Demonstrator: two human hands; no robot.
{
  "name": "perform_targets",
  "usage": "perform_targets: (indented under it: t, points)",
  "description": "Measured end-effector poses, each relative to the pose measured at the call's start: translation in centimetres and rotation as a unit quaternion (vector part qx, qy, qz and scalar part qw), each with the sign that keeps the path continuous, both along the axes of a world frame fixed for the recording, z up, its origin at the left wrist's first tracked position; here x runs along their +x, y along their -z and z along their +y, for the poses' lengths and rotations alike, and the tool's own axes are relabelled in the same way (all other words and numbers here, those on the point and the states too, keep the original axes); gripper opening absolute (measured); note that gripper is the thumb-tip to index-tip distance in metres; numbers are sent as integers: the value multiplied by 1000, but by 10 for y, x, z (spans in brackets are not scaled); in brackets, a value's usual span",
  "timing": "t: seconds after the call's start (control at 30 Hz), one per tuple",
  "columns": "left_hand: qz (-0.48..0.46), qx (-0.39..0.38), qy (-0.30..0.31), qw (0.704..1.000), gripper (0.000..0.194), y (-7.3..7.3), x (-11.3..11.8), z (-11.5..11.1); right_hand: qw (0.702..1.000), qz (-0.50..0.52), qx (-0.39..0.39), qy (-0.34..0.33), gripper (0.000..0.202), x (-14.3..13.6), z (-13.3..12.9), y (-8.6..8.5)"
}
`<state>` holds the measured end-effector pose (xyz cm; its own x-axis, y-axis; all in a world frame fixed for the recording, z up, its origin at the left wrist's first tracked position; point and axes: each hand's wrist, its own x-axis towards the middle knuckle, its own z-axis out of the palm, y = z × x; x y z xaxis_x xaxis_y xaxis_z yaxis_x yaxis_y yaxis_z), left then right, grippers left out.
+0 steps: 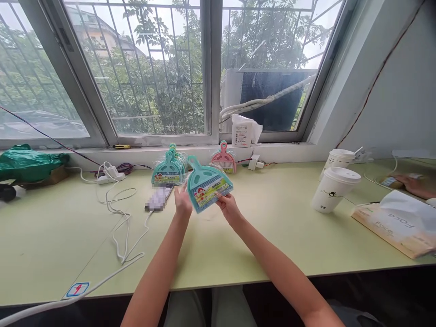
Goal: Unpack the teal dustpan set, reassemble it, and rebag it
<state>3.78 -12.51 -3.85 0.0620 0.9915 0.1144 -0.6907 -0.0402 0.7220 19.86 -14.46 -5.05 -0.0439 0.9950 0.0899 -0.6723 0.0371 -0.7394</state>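
Bright daylight floods through the window (143, 68); edges bend with wide-angle distortion.

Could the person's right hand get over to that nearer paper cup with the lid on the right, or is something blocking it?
Probably yes, once freed: the right hand holds the teal dustpan set together with the left hand, and only bare table lies between it and the nearer paper cup.

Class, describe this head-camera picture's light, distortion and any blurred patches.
Head view: daylight floods through the window, the sky washed out; wide-angle bending curves the table edge and window frame; a pixelated patch sits beside the left hand; the teal dustpan held by both hands, right hand included, stays sharp.
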Motion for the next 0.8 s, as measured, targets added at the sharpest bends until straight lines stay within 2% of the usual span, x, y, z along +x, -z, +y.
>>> perform_targets:
  t: [0.07, 0.13, 0.2, 0.3, 0.47, 0.53, 0.63, 0.8]
  points:
    - [-12, 16, -2, 1000, 72, -4, 7, 1, 999, 15, 1, 52, 40, 6, 8, 4]
    - [14, 39, 7, 999, 68, -6, 15, 0, 997, 14, 0, 77, 42, 11, 14, 7]
    - [62, 63, -5, 996, 65, -5, 23, 0, 997, 5, 0, 78, 43, 14, 18, 10]
    - [105, 56, -30, 992, 74, -1, 27, 1, 998, -4, 6, 59, 42, 13, 22, 14]
    - [146, 27, 50, 988, 61, 3, 19, 2, 998, -19, 7, 54, 43, 12, 24, 19]
    - [170, 30, 56, 983, 61, 4, 15, 1, 998, -25, 12, 55, 43, 13, 25, 20]
    - [196, 32, 41, 979, 64, 5, 12, 0, 998, -27, 19, 53, 41, 14, 24, 19]
    - [206, 55, -20, 977, 59, 8, 12, 3, 999, -20, 11, 31, 41, 15, 23, 18]
